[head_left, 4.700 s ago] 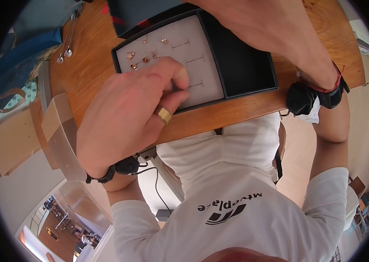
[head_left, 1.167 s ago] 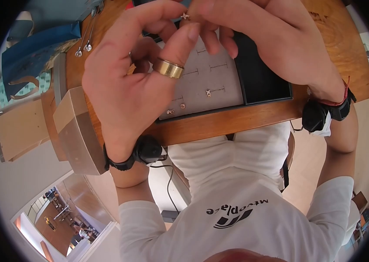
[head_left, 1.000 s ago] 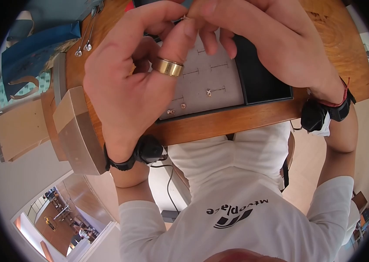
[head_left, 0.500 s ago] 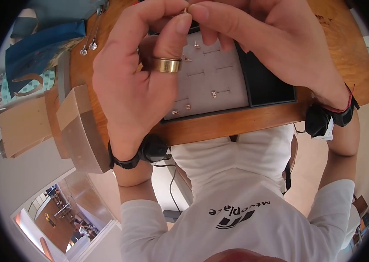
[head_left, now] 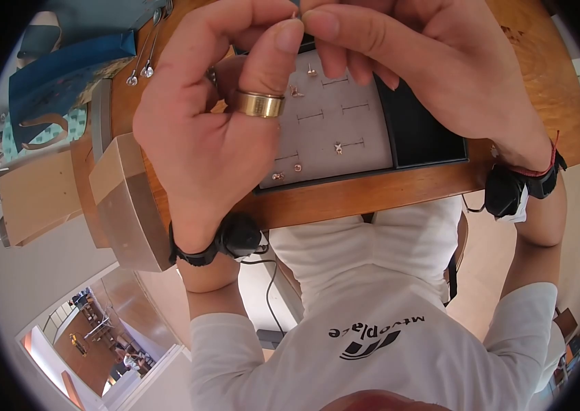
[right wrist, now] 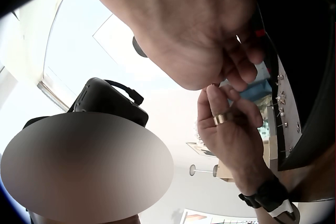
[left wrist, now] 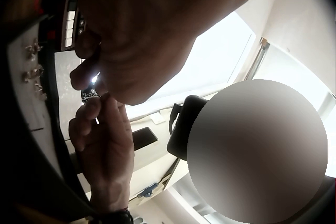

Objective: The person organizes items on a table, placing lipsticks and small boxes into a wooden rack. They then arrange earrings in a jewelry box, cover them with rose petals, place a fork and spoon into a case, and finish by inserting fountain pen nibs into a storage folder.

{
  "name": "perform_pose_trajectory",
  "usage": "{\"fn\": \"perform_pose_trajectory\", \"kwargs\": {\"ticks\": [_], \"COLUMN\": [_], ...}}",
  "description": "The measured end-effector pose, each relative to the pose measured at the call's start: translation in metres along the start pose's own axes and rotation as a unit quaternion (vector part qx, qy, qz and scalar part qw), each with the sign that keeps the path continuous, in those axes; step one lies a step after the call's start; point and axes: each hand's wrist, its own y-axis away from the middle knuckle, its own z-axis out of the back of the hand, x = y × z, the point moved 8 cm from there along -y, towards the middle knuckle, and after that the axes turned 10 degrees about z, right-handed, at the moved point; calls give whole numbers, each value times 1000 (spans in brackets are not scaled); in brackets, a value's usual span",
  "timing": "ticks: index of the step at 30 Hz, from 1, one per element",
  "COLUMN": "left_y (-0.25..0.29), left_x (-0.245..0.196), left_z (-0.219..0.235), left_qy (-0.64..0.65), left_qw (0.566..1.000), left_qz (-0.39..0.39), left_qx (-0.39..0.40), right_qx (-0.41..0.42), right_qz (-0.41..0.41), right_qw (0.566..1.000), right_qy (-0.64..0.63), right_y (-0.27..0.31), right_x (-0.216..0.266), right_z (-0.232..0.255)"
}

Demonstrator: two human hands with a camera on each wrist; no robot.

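Left hand (head_left: 197, 137) and right hand (head_left: 430, 75) pinch one tiny earring (head_left: 294, 15), fingertips nearly closed, likely handling its back; next probably needs careful pad (head_left: 365, 159) placement.

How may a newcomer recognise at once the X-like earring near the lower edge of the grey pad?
On the wooden table lies a black box with a grey pad. Near the pad's lower edge in the head view, look right of two tiny earrings. The X-like earring is bigger than both, with spread points, at the left end of a slit.
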Motion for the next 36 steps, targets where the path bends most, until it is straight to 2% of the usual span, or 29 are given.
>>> {"fn": "perform_pose_trajectory", "kwargs": {"ticks": [1, 3, 4, 6, 7, 9, 11, 12, 13, 15, 19, 25, 29, 31, 34, 36], "left_y": [0, -1, -2, -3, -4, -7, 2, 6, 6, 21, 31, 29, 30, 30, 31, 32], "left_x": [0, -1, -3, 2, 11, 16, 2, 1, 0, 3, 7, 8, 10, 11, 11, 12], "left_z": [0, 0, -5, -6, 2, 16, -1, -7, -8, -28, -39, -39, -42, -43, -44, -46], "left_qy": [-2, -4, -38, -72, -58, -41, -137, -166, -161, -237, -236, -282, -286, -301, -287, -287], "left_qw": [1000, 1000, 999, 997, 998, 998, 973, 963, 964, 914, 895, 892, 888, 883, 888, 889], "left_qz": [-2, -5, 1, 5, -11, -35, -107, -55, -61, -120, -136, -136, -132, -131, -134, -142], "left_qx": [-1, -3, 12, 24, 23, 18, 150, 206, 205, 307, 353, 326, 334, 334, 332, 328], "right_qx": [0, 1, 2, -49, -47, -115, -117, -121, -122, -120, -112, -87, -112, -66, -79, -75], "right_qz": [0, 82, 82, 35, 36, -30, -29, -34, -33, -39, -22, 24, -20, 18, 31, 41], "right_qw": [1000, 995, 995, 997, 997, 993, 993, 992, 992, 992, 993, 996, 994, 995, 996, 996], "right_qy": [0, -55, -55, -51, -49, -1, -2, -10, -3, 9, 20, -19, -1, -74, -13, -34], "right_y": [0, -3, -3, 0, 0, 1, -2, -1, -2, -3, -2, -2, -1, -4, -2, -3], "right_x": [-7, -14, -12, -12, -4, 4, 3, 1, 1, -1, 0, -7, -2, -8, -6, -11], "right_z": [0, 0, -1, 5, 4, 17, 21, 24, 25, 23, 22, 23, 25, 25, 24, 25]}}
